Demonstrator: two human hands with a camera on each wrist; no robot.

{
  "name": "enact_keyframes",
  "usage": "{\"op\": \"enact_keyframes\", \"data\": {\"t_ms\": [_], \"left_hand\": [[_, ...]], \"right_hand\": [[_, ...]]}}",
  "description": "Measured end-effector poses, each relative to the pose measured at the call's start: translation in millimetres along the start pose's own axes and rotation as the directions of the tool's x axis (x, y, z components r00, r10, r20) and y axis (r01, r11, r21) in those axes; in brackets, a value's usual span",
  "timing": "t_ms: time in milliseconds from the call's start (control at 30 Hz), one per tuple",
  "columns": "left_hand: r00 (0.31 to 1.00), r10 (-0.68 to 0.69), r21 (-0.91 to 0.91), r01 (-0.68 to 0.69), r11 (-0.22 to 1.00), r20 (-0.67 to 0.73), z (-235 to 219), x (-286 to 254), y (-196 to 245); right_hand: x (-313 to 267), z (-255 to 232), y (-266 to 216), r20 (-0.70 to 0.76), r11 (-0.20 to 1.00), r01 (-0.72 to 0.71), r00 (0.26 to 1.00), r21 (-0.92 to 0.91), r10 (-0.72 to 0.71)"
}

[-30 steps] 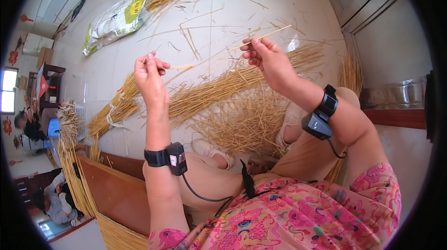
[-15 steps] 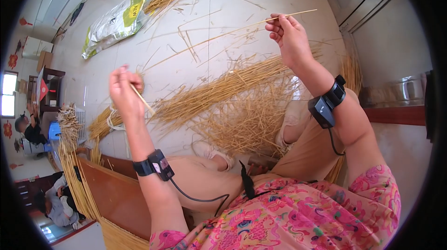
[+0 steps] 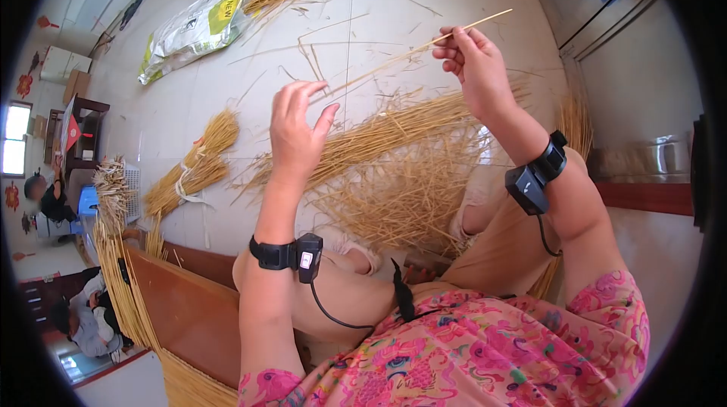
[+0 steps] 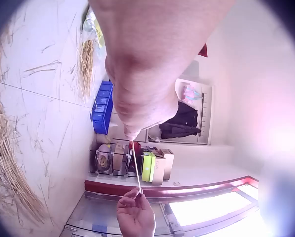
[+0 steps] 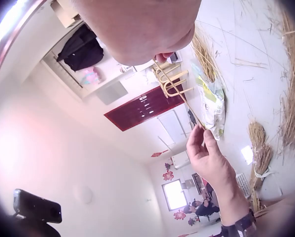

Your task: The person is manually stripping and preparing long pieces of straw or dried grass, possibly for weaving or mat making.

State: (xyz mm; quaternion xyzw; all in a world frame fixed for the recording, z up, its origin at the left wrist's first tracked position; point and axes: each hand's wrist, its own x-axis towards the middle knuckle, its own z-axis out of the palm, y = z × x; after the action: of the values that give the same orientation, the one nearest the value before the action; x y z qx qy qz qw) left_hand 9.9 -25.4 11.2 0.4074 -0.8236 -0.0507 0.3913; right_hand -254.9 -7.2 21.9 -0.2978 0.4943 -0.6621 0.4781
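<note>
My right hand pinches a long thin straw between thumb and fingertips, a short end sticking out at upper right. The straw slants down left to my left hand, whose thumb and forefinger stand apart on either side of its far end; whether they touch it I cannot tell. The left wrist view has the straw between both hands, the right hand below. From the right wrist, the straw reaches the fingertips of the left hand.
Straw bundles and a loose heap lie on the floor by the feet. A tied bundle is at left, a plastic bag at upper left. A brown wooden board stands lower left; two people sit far left.
My left hand has moved right and spread its thumb and forefinger; the short straw piece seen in it is gone from view. The right hand rose from its first position, still pinching the long straw.
</note>
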Motion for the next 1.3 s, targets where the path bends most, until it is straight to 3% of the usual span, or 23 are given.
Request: {"op": "enact_keyframes", "data": {"t_ms": [100,300,500,600,767,800,900,1000,1100,1200,1300], "left_hand": [[0.994,-0.077,-0.129,0.087,0.988,0.078,8,-6,-3],[0.988,-0.132,-0.165,0.144,0.976,0.079,10,-6,3],[0.979,-0.180,-0.143,0.193,0.971,0.097,10,-8,8],[0.952,-0.273,-0.109,0.289,0.951,0.135,14,-12,5],[0.953,-0.257,-0.024,0.263,0.964,0.159,15,-16,-1],[0.958,-0.237,0.010,0.238,0.971,0.161,14,-16,-3],[0.903,-0.297,-0.078,0.336,0.939,0.309,6,-14,-12],[0.784,-0.336,-0.146,0.471,0.870,0.522,-9,-15,-23],[0.818,-0.351,0.044,0.374,0.927,0.456,-22,-15,-39],[0.885,-0.371,0.277,0.295,0.914,0.281,-37,-17,-69],[0.957,-0.214,0.243,0.164,0.956,0.194,-51,-15,-85]], "right_hand": [[-7,8,5,0.072,1.000,-0.004,0.997,-0.017,0.005],[-13,14,2,0.139,0.998,0.044,0.990,-0.043,-0.037],[-18,16,3,0.205,0.993,0.091,0.976,-0.072,-0.075],[-22,18,0,0.251,0.984,0.126,0.964,-0.129,-0.090],[-27,21,0,0.303,0.985,0.118,0.950,-0.126,-0.075],[-25,20,1,0.282,0.984,0.132,0.955,-0.121,-0.094],[-8,10,0,0.196,0.979,0.176,0.969,-0.103,-0.154],[18,-10,-22,0.033,0.973,0.222,0.975,-0.070,-0.220],[53,-52,-46,-0.148,0.960,0.281,0.950,0.016,-0.276],[74,-88,-57,-0.336,0.943,0.326,0.897,0.062,-0.288],[85,-102,-60,-0.489,0.939,0.317,0.845,0.131,-0.217]]}}
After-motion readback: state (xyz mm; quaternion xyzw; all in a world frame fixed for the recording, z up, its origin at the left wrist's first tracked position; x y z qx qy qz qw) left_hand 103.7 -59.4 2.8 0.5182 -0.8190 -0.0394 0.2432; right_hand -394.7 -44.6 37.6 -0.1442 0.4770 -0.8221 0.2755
